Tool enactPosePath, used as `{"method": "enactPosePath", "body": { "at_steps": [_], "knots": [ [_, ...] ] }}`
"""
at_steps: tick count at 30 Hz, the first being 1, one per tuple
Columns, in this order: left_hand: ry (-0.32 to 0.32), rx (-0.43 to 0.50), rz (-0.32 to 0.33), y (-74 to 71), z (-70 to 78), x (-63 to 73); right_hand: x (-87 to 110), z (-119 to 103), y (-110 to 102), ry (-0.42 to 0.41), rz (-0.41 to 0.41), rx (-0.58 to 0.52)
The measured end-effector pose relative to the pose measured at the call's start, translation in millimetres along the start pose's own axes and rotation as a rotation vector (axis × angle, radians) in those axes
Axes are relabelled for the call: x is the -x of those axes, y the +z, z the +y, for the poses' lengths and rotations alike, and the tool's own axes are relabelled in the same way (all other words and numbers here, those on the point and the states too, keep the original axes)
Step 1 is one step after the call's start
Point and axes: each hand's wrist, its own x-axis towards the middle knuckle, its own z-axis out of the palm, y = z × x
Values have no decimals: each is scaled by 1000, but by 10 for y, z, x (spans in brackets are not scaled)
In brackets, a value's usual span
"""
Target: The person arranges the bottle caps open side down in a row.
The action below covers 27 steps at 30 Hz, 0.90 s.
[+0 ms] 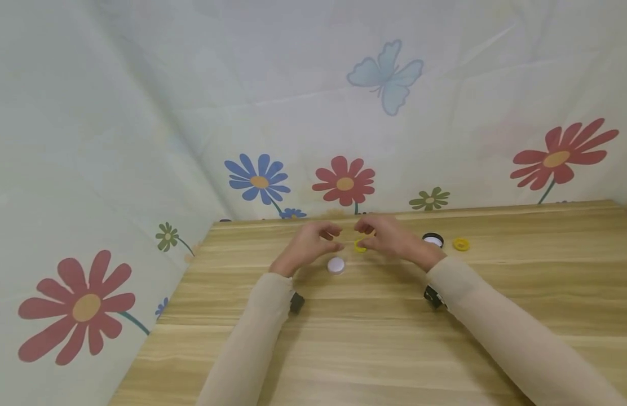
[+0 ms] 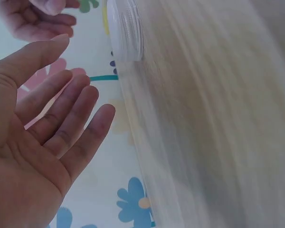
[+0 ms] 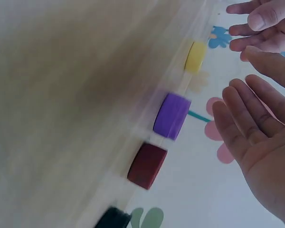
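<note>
Smooth wood-grain tabletop (image 1: 344,355); creased, faintly glossy backdrop (image 1: 293,79); matt cloth sleeves (image 1: 250,338); glossy white disc (image 2: 128,31), probably plastic.

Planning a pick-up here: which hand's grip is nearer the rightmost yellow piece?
Right. In the head view, the right hand's grip is left of the yellow piece, with a black-rimmed disc between them; the left hand's grip is farther left.

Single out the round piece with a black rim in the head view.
The white-centred disc, just left of the rightmost yellow piece; neither yellow piece nor the white piece has a black rim.
</note>
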Motion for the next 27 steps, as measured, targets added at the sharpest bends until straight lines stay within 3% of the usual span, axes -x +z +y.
{"method": "enactPosePath", "body": {
  "at_steps": [9,19,27],
  "knots": [
    [-26,-17,-52,54,108,-174,-85,103,-67,-6,-51,79],
    [-46,-15,-71,131,21,-289,-115,217,-43,30,-118,42],
    [-22,-44,-86,196,56,-323,-154,288,10,-33,-109,81]
  ]
}}
